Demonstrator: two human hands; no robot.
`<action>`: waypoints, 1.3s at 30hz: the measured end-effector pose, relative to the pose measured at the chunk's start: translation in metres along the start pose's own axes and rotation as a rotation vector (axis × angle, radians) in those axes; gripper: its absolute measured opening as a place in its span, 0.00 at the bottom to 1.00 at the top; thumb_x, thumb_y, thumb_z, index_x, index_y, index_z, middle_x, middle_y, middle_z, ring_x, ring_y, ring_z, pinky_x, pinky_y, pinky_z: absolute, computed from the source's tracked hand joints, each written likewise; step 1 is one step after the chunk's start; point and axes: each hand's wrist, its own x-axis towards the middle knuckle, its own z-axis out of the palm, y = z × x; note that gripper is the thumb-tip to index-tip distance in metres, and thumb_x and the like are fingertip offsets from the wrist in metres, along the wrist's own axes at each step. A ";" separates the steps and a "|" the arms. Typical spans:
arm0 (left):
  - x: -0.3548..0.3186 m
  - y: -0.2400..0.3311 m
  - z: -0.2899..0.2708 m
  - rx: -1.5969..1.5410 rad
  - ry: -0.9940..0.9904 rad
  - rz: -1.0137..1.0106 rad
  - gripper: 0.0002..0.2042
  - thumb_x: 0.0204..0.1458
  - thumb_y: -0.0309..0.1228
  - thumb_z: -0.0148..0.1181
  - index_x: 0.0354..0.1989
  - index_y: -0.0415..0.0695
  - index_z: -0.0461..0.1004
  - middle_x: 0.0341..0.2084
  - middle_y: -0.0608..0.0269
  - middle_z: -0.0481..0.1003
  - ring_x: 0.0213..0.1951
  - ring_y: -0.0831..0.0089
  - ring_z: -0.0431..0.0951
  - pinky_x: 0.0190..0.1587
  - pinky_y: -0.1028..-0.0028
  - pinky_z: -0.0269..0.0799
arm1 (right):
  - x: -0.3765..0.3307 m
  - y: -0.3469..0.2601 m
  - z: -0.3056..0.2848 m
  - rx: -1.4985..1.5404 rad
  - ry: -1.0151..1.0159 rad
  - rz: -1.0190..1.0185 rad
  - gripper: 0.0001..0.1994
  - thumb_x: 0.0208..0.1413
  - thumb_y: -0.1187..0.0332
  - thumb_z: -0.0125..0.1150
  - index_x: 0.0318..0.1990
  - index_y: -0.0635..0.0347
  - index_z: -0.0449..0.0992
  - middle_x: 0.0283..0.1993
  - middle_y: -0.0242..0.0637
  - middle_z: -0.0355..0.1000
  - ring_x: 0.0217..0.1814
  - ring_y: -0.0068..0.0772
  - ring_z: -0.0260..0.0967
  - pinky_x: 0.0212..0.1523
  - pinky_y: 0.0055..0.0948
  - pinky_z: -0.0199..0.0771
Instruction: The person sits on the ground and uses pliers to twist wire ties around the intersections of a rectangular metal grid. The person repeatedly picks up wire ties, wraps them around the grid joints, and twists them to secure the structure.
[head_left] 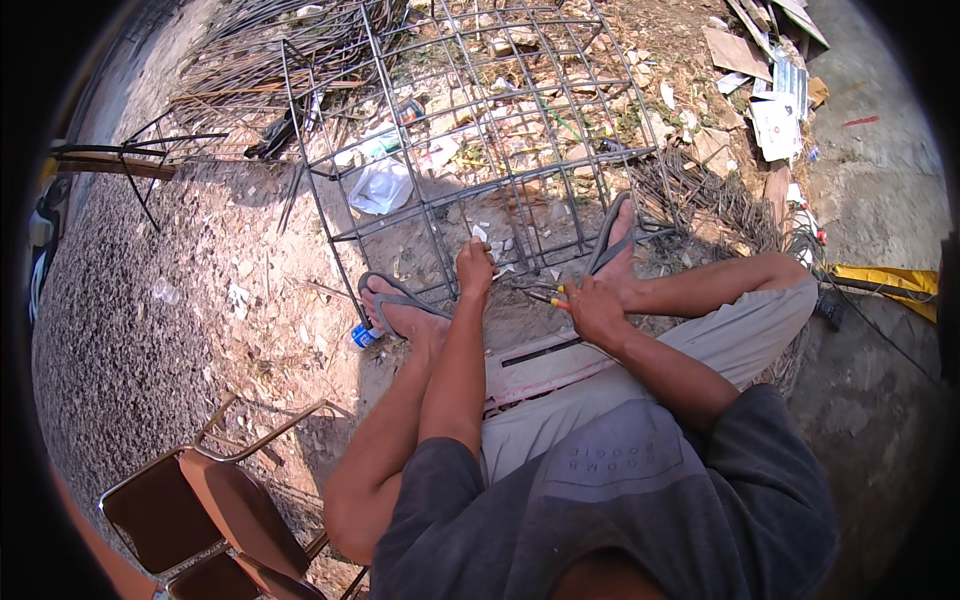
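In front of me stands a cage of tied steel rebar (pixel 425 205), its bars crossing in a grid. My left hand (pixel 476 267) is closed at its near side, beside a lengthwise bar; what lies in the fingers is too small to make out. Pliers (pixel 540 294) with dark jaws and yellow on the handles are gripped in my right hand (pixel 596 310), which is next to my right foot. The jaws point left, toward the left hand, apart from it. Both hands are low, between my sandalled feet.
A pale slatted seat (pixel 540 368) is under me. A blue can (pixel 364 335) lies by my left foot, and brown chairs (pixel 215 505) stand behind on the left. Loose rods (pixel 270 50) are heaped at the far left. Rubble and a white plastic container (pixel 381 187) show through the cage.
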 end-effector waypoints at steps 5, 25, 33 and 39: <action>0.012 -0.014 -0.006 0.193 0.021 0.045 0.26 0.66 0.49 0.39 0.31 0.38 0.72 0.16 0.61 0.68 0.19 0.69 0.70 0.27 0.67 0.68 | -0.007 -0.013 -0.004 -0.051 -0.069 -0.001 0.19 0.63 0.59 0.53 0.54 0.63 0.68 0.45 0.51 0.72 0.40 0.50 0.78 0.34 0.45 0.78; 0.016 -0.018 0.008 0.376 0.230 0.223 0.30 0.66 0.49 0.34 0.25 0.33 0.70 0.20 0.44 0.71 0.27 0.45 0.70 0.35 0.51 0.60 | -0.008 -0.024 0.047 1.852 -0.835 0.420 0.20 0.65 0.48 0.54 0.43 0.59 0.67 0.28 0.38 0.73 0.27 0.30 0.75 0.22 0.35 0.74; 0.009 -0.013 0.009 0.430 0.226 0.268 0.30 0.67 0.48 0.34 0.27 0.32 0.71 0.23 0.40 0.73 0.30 0.41 0.72 0.37 0.50 0.61 | -0.028 -0.052 -0.011 1.162 -0.429 0.266 0.16 0.58 0.62 0.66 0.39 0.64 0.67 0.20 0.35 0.69 0.15 0.29 0.69 0.14 0.29 0.68; 0.017 -0.019 0.007 0.385 0.227 0.270 0.29 0.67 0.48 0.35 0.29 0.32 0.72 0.25 0.40 0.74 0.31 0.42 0.73 0.38 0.52 0.63 | -0.009 -0.032 0.018 1.994 -0.794 0.492 0.17 0.53 0.64 0.71 0.38 0.63 0.68 0.21 0.33 0.70 0.18 0.26 0.71 0.15 0.25 0.65</action>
